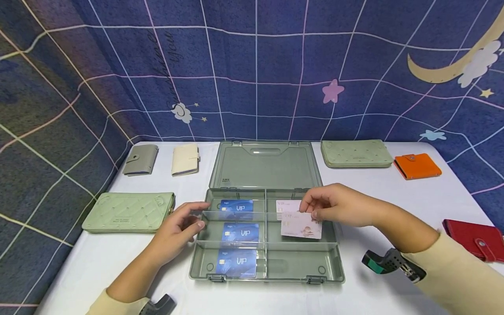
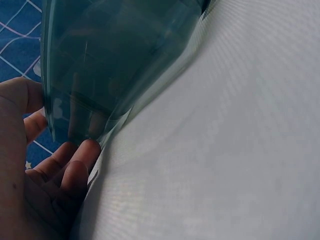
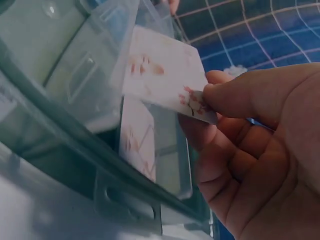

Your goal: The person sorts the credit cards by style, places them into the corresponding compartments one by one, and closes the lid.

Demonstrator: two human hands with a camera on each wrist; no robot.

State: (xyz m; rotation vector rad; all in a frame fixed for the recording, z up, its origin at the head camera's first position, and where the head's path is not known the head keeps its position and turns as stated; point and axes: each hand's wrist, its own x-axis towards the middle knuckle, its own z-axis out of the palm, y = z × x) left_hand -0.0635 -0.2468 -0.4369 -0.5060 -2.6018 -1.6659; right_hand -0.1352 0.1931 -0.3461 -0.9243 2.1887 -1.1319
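Observation:
My right hand [image 1: 334, 204] pinches a pink VIP card [image 1: 301, 226] by its upper right corner, above the right middle compartment of a grey-green clear plastic box [image 1: 301, 280]. The right wrist view shows the thumb on the printed face of the held card [image 3: 165, 72]. Behind it, a second pink card [image 1: 284, 204] lies in the back right compartment, partly covered. Blue VIP cards [image 1: 237, 263] lie one in each left compartment. With relaxed fingers, my left hand [image 1: 173, 234] touches the box's left side; the left wrist view shows its fingertips near the box wall [image 2: 120, 60].
The raised lid [image 1: 267, 168] leans back behind the box. Left stand a grey card holder [image 1: 141, 159], a cream one [image 1: 185, 159] and a green wallet [image 1: 127, 213]. Right are another green wallet [image 1: 356, 154], an orange card holder [image 1: 418, 166] and a red one [image 1: 474, 239].

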